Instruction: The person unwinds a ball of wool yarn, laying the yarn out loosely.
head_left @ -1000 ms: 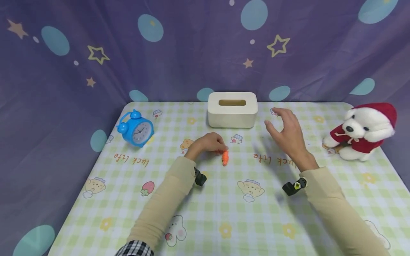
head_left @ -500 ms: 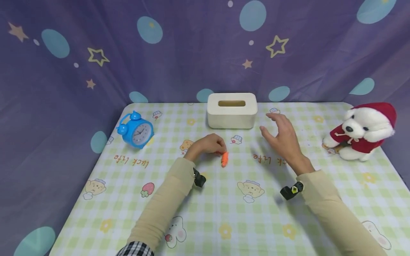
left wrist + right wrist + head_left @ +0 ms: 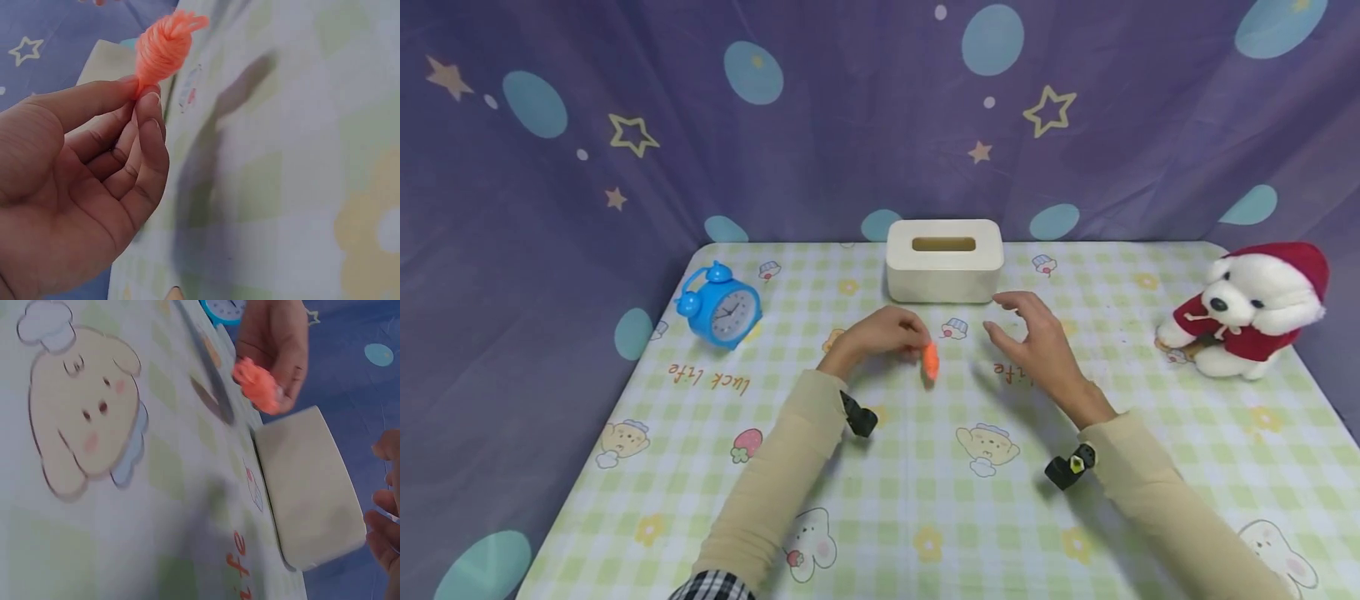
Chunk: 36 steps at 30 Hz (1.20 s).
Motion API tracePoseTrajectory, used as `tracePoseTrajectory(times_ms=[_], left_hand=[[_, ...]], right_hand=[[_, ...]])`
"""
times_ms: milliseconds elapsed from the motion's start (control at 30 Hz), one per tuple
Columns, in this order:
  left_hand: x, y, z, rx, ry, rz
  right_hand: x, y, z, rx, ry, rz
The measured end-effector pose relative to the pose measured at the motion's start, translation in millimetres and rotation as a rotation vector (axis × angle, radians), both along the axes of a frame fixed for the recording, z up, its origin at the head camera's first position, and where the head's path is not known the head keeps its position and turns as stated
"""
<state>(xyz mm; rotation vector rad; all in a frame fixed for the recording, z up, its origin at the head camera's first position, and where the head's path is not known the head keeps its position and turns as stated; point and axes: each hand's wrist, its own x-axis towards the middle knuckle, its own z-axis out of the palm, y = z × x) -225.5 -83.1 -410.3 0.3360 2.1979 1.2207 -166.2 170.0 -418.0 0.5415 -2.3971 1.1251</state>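
Observation:
A small bundle of orange yarn [image 3: 931, 363] is pinched at one end between the thumb and fingertips of my left hand [image 3: 886, 330], near the middle of the table. In the left wrist view the wound yarn [image 3: 164, 51] sticks out past the fingertips, with short loops at its far end, and its shadow lies on the cloth. My right hand [image 3: 1037, 346] is to the right of the yarn, apart from it, thumb and fingers spread and holding nothing. The right wrist view shows the yarn [image 3: 257, 385] in the left hand, with my right fingers [image 3: 384, 534] at the edge.
Behind the hands stands a cream tissue box [image 3: 944, 279] with a slot on top. A blue alarm clock [image 3: 727, 313] is at the left, and a white plush dog [image 3: 1247, 304] in red sits at the right. A checked cloth [image 3: 880, 517] covers the table.
My right hand has moved left and toward the front, closer to the yarn. The left hand has lifted the yarn slightly and still pinches it.

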Motion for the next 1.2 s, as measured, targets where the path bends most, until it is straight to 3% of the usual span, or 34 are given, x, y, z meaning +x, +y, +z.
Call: tracePoseTrajectory(times_ms=[200, 567, 867, 1200], left_hand=[[1.6, -1, 10.9, 0.052, 0.027, -0.001], [1.5, 0, 19.0, 0.086, -0.011, -0.004], [4.8, 2, 25.5, 0.087, 0.055, -0.06], [7.0, 5, 27.8, 0.092, 0.029, -0.058]], right_hand=[[4.7, -13, -4.3, -0.025, -0.007, 0.06], [12.9, -33, -10.4, -0.018, -0.05, 0.21], [13.6, -42, -7.5, -0.033, -0.109, 0.238], [12.6, -44, -6.9, -0.047, -0.153, 0.276]])
